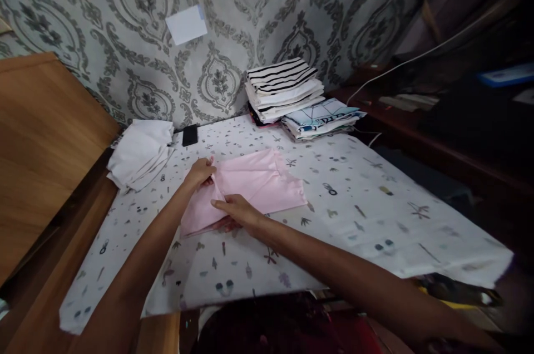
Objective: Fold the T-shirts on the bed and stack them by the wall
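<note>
A pale pink garment (258, 178) lies folded on the table, its frilled edge to the right. My left hand (201, 172) pinches the fabric at the garment's upper left part. Lower down, my right hand (238, 211) grips the near edge, thumb on top and fingers tucked beneath the cloth. Between the two hands the fabric is slightly raised in a crease. Some fingers of the right hand are hidden under the garment.
A white cloth pile (139, 151) sits at the left beside a black phone (190, 134). Folded striped clothes (283, 78) and a printed folded stack (323, 117) stand at the back right. A patterned sheet (359, 220) covers the table; a wooden panel (45, 137) rises at left.
</note>
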Demonstrator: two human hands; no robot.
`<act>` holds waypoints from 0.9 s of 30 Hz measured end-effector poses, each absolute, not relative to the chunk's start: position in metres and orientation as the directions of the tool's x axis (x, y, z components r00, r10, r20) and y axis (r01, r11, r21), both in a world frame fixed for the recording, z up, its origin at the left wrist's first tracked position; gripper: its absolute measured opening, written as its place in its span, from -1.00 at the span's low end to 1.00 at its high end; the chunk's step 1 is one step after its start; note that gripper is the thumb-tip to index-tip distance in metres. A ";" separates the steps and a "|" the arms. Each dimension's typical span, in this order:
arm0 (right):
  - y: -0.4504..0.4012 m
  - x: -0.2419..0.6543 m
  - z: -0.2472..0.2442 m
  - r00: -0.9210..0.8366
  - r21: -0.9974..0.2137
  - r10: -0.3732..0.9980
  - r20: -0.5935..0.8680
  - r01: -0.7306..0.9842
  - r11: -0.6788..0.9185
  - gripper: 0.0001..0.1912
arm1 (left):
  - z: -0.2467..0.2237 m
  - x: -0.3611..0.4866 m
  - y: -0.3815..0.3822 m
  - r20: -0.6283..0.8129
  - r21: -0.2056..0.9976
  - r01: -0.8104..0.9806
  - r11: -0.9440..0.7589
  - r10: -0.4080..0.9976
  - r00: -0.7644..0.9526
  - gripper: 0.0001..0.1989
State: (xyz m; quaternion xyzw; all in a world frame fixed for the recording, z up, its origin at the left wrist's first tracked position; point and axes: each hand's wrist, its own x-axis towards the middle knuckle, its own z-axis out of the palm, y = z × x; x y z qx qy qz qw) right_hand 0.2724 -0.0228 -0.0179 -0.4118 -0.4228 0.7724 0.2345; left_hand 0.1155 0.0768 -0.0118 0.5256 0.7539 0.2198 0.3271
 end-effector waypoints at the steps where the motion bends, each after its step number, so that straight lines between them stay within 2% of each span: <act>1: -0.021 0.271 -0.017 -0.554 -0.859 0.711 -0.433 0.015 -0.512 -0.83 | -0.009 0.114 0.076 -0.256 0.678 0.647 0.349 0.937 -0.237 -0.92; 4: -0.016 0.270 -0.013 -0.587 -0.902 0.710 -0.389 0.084 -0.424 -0.87 | 0.001 0.110 0.072 -0.240 0.690 0.640 0.339 0.941 -0.240 -0.94; 6: -0.014 0.270 -0.010 -0.623 -0.938 0.713 -0.322 0.109 -0.329 -0.80 | 0.008 0.106 0.069 -0.231 0.703 0.630 0.330 0.944 -0.237 -0.96; 9: -0.013 0.274 -0.009 -0.623 -0.986 0.771 -0.135 0.158 -0.045 -0.69 | 0.012 0.103 0.067 -0.223 0.724 0.612 0.317 0.948 -0.227 -0.96; 11: -0.013 0.278 -0.011 -0.580 -0.965 0.815 -0.010 0.218 0.143 -0.65 | 0.008 0.105 0.067 -0.222 0.735 0.603 0.311 0.950 -0.219 -0.94; 12: -0.013 0.280 -0.013 -0.567 -0.951 0.824 0.003 0.254 0.178 -0.65 | 0.005 0.106 0.068 -0.226 0.737 0.599 0.311 0.950 -0.216 -0.93; 13: -0.014 0.282 -0.015 -0.563 -0.945 0.826 -0.032 0.287 0.159 -0.66 | 0.001 0.109 0.069 -0.232 0.739 0.596 0.314 0.949 -0.213 -0.92; 15: -0.016 0.285 -0.018 -0.562 -0.946 0.806 -0.188 0.323 0.005 -0.71 | -0.009 0.114 0.070 -0.250 0.741 0.590 0.321 0.947 -0.201 -0.88; 18: -0.018 0.286 -0.022 -0.554 -0.938 0.759 -0.342 0.256 -0.235 -0.76 | -0.021 0.121 0.069 -0.265 0.752 0.581 0.312 0.950 -0.167 -0.80; 22: -0.019 0.285 -0.025 -0.553 -0.928 0.750 -0.363 0.143 -0.344 -0.78 | -0.026 0.115 0.068 -0.220 0.772 0.585 0.250 0.968 -0.122 -0.74; 27: -0.016 0.285 -0.026 -0.534 -0.923 0.757 -0.375 0.140 -0.358 -0.76 | -0.023 0.094 0.076 -0.048 0.740 0.668 0.081 0.997 -0.068 -0.89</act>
